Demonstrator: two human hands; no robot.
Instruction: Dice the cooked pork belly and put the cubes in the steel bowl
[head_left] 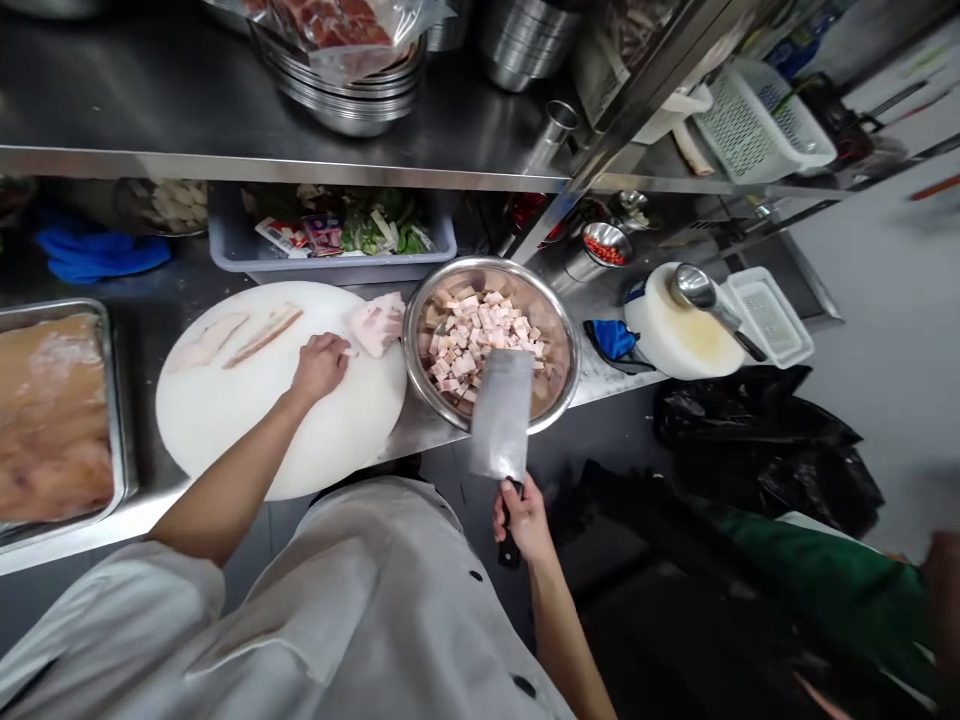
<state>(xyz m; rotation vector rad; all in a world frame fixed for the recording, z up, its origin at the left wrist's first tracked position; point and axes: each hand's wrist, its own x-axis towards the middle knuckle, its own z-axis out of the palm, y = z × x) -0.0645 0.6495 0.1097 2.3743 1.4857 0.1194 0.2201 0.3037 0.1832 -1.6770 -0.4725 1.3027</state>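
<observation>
My right hand (521,515) grips the black handle of a cleaver (504,410), whose broad blade reaches over the near rim of a steel bowl (564,385). Diced pork (480,335) lies in that bowl. On the round white cutting board (300,460) rests my left hand (322,365), its fingers curled together. A small pale bit shows at its fingertips, too little to name. A chunk of pork (379,322) sits at the board's right edge, beside the bowl. Two pork strips (262,335) lie on the far left of the board.
A metal tray of meat (56,420) stands at left, near a blue glove (97,255). Behind the board is a grey bin (330,265) with greens and packets. An overhead shelf (150,90) runs above. At right are another round board (686,335) with a ladle, and a person's green clothing (832,590).
</observation>
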